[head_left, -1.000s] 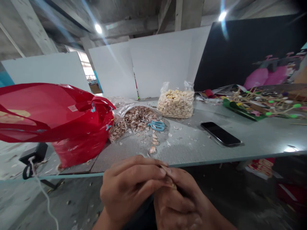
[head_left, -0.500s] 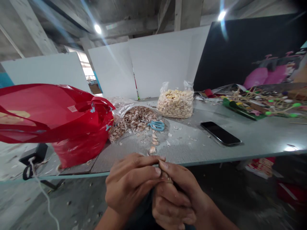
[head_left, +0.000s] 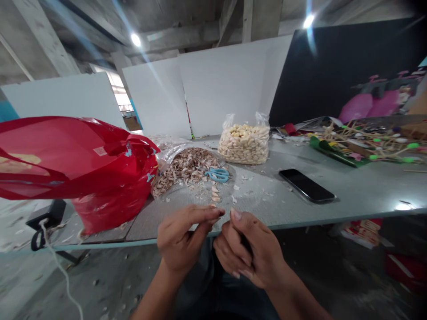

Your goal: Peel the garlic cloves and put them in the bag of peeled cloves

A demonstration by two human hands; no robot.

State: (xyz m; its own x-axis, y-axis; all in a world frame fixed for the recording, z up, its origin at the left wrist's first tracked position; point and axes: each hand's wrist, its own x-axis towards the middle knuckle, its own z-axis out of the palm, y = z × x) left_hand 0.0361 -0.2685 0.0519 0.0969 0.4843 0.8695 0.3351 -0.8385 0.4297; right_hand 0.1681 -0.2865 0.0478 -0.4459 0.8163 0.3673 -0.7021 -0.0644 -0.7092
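My left hand [head_left: 187,238] is just off the table's front edge, its fingers bent and tips pinched together. Whatever it may hold is too small to make out. Close beside it, apart by a small gap, my right hand [head_left: 251,249] has its fingers curled in and the thumb pressed toward the index finger; any content is hidden. Just beyond the fingertips lies a short row of unpeeled garlic cloves [head_left: 215,194], the nearest partly covered by my left hand. Behind them, blue-handled scissors [head_left: 218,174] rest against a heap of garlic skins [head_left: 191,164].
A clear bag of peeled garlic cloves [head_left: 244,146] stands at the back of the table [head_left: 260,200]. On the right lie a black phone [head_left: 307,185] and a craft clutter [head_left: 367,142]. A big red plastic bag [head_left: 113,178] and a black box with cable [head_left: 50,218] occupy the left.
My hands, pressed together half a second ago, have come apart. The left fingers have moved up a little, and the right hand has drawn slightly to the right.
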